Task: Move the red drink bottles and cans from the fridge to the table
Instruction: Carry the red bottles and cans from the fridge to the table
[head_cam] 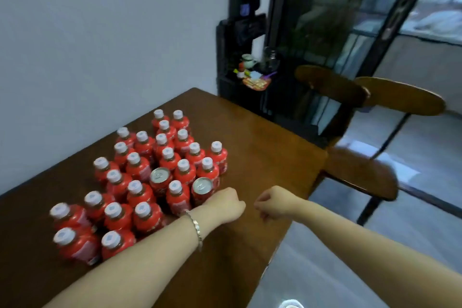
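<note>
Curled left hand (pixel 225 204), right hand (pixel 271 204) beside upright white-capped red bottles (pixel 138 170), silver-topped cans (pixel 202 189)

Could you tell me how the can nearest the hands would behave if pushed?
The can stands upright on the smooth table, so it would probably slide rather than tip. Bottles packed beside it would likely block it there.

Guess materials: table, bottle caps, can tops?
Table: looks like wood, dark brown with a glossy varnish; faint grain streaks and a soft sheen show.
Bottle caps: probably plastic, matte white; the blur hides finer detail.
Can tops: metal, likely aluminium; silvery and reflective, with a tab-like mark in the middle.
</note>
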### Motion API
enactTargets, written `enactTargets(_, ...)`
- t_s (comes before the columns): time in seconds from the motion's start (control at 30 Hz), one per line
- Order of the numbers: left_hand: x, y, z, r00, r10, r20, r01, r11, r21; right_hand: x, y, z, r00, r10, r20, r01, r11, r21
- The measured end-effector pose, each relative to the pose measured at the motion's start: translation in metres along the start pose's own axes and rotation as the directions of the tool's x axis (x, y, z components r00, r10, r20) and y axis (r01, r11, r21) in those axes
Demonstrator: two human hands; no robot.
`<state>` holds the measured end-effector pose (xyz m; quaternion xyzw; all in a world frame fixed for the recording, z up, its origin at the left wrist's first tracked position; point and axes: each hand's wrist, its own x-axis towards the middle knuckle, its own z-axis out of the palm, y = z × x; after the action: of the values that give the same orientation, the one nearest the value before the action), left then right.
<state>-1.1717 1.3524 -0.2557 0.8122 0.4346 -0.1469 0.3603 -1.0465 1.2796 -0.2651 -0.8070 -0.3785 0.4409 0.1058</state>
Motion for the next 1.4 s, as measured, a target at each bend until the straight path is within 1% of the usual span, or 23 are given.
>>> enactTargets(0.03,0.001,0.024,0.001,0.999,0.05,0.006,-0.05,0.998,0.043,-0.012,0.016,-0.016,0.999,0.026,-0.028,-0.025,0.999,0.026)
enactTargets(0.13,0.007,0.123,0.026,0.962,0.246,0.121,-0.264,0.951,0.16,-0.069,0.095,-0.073,0.976,0.164,-0.14,-0.144,0.979,0.145)
enactTargets(0.27,0.001,0.248,0.083,0.892,0.385,0.237,-0.437,0.869,0.231,-0.146,0.208,-0.122,0.915,0.325,-0.239,-0.27,0.933,0.238)
enactTargets(0.3,-0.003,0.277,0.101,0.877,0.402,0.264,-0.463,0.855,0.233,-0.165,0.235,-0.13,0.89,0.372,-0.264,-0.306,0.916,0.259)
enactTargets(0.33,-0.014,0.324,0.13,0.839,0.452,0.303,-0.529,0.81,0.254,-0.199,0.276,-0.143,0.848,0.439,-0.296,-0.355,0.886,0.299)
enactTargets(0.4,-0.027,0.377,0.167,0.797,0.5,0.337,-0.591,0.761,0.268,-0.237,0.327,-0.157,0.796,0.509,-0.327,-0.407,0.85,0.333)
enactTargets(0.43,-0.04,0.426,0.202,0.752,0.538,0.381,-0.646,0.714,0.269,-0.274,0.369,-0.169,0.748,0.556,-0.364,-0.438,0.824,0.359)
enactTargets(0.47,-0.042,0.434,0.206,0.736,0.554,0.389,-0.666,0.695,0.269,-0.28,0.379,-0.174,0.736,0.57,-0.365,-0.462,0.817,0.344)
enactTargets(0.57,-0.073,0.528,0.282,0.64,0.597,0.483,-0.758,0.592,0.274,-0.356,0.465,-0.197,0.626,0.661,-0.413,-0.534,0.75,0.391)
enactTargets(0.6,-0.076,0.536,0.284,0.615,0.621,0.486,-0.781,0.563,0.27,-0.363,0.473,-0.203,0.628,0.66,-0.412,-0.534,0.751,0.389)
enactTargets(0.63,-0.085,0.56,0.3,0.587,0.629,0.511,-0.803,0.535,0.264,-0.382,0.493,-0.21,0.599,0.687,-0.412,-0.561,0.727,0.396)
enactTargets(0.67,-0.095,0.591,0.324,0.559,0.636,0.531,-0.823,0.506,0.259,-0.402,0.523,-0.216,0.575,0.696,-0.431,-0.56,0.718,0.412)
enactTargets(0.7,-0.106,0.633,0.352,0.514,0.661,0.546,-0.855,0.443,0.269,-0.429,0.554,-0.226,0.532,0.732,-0.426,-0.582,0.681,0.444)
enactTargets(0.73,-0.105,0.642,0.356,0.495,0.679,0.541,-0.868,0.416,0.272,-0.434,0.565,-0.23,0.521,0.731,-0.441,-0.583,0.682,0.441)
enactTargets(0.87,-0.126,0.732,0.414,0.364,0.692,0.623,-0.929,0.318,0.19,-0.483,0.628,-0.256,0.404,0.79,-0.461,-0.659,0.601,0.453)
enactTargets(0.9,-0.128,0.763,0.433,0.316,0.688,0.653,-0.947,0.267,0.177,-0.497,0.646,-0.268,0.364,0.816,-0.449,-0.692,0.56,0.456)
enactTargets(1.03,-0.138,0.879,0.494,0.161,0.688,0.708,-0.985,0.158,0.07,-0.539,0.718,-0.316,0.223,0.861,-0.458,-0.703,0.468,0.536)
enactTargets(1.07,-0.138,0.884,0.495,0.154,0.692,0.705,-0.985,0.16,0.058,-0.54,0.724,-0.318,0.214,0.858,-0.468,-0.71,0.465,0.528)
enactTargets(1.1,-0.146,0.924,0.514,0.087,0.683,0.725,-0.995,0.097,0.027,-0.555,0.747,-0.334,0.15,0.877,-0.457,-0.717,0.414,0.56)
enactTargets(1.13,-0.148,0.932,0.516,0.067,0.696,0.715,-0.997,0.068,0.027,-0.558,0.752,-0.338,0.137,0.876,-0.462,-0.715,0.411,0.566)
enactTargets(1.2,-0.156,0.975,0.535,-0.009,0.708,0.706,-1.0,-0.022,0.009,-0.576,0.772,-0.356,0.081,0.892,-0.445,-0.69,0.373,0.621)
enactTargets(1.37,-0.206,1.099,0.607,-0.224,0.714,0.663,-0.974,-0.184,-0.131,-0.647,0.848,-0.393,-0.182,0.901,-0.395,-0.606,0.214,0.766)
enactTargets(1.4,-0.212,1.104,0.609,-0.244,0.723,0.646,-0.97,-0.192,-0.151,-0.654,0.853,-0.393,-0.204,0.895,-0.398,-0.596,0.208,0.775)
